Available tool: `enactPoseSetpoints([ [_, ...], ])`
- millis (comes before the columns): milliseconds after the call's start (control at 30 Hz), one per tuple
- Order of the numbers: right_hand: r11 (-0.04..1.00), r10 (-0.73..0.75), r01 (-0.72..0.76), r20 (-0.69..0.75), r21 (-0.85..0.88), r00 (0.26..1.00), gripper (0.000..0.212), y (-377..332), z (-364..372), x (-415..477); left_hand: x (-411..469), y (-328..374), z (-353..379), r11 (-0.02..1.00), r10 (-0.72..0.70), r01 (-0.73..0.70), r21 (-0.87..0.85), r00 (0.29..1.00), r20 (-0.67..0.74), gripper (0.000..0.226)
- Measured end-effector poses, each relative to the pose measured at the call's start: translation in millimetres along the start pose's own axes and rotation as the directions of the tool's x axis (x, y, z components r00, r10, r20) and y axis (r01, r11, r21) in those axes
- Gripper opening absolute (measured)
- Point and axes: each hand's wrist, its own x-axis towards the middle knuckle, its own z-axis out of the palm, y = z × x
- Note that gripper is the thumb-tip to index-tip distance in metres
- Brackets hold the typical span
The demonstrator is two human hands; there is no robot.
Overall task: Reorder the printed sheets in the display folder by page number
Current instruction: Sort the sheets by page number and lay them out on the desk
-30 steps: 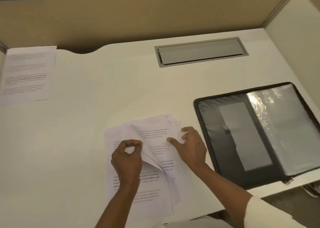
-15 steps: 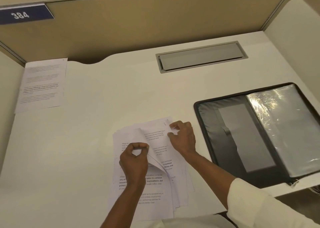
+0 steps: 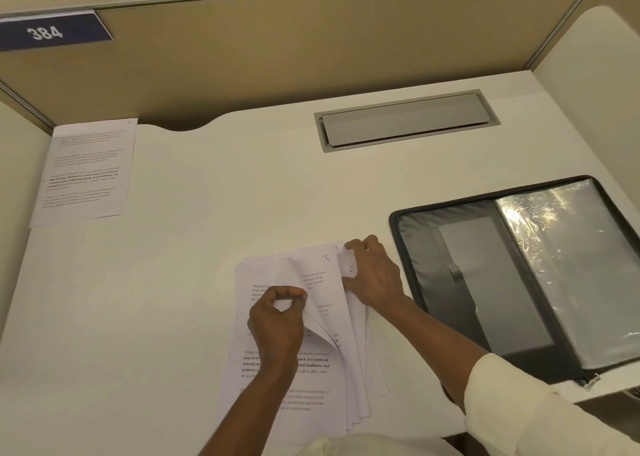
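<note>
Left hand pinched the lifted, curling edge of the top pages of the printed sheets between thumb and forefinger, while my right hand curled its fingers on their fanned upper right corners, beside a handwritten 3. That stack lay near the front of the white desk, with the open display folder just to its right. One loose sheet lay far left, and a grey cable hatch sat at the back.

Place: office or study cubicle
Evidence: white desk walled by tan partition panels; blue number plate "384"; grey cable-access hatch set into the desktop
</note>
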Motion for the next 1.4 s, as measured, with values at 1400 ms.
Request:
enactPoseSetpoints([
  [1400,0.903,0.289,-0.203,-0.185,0.379,0.939,0.018,5,-7,-78,-2,0,-15,0.999,0.042,-0.042,-0.025,0.999,-0.004,0.020],
])
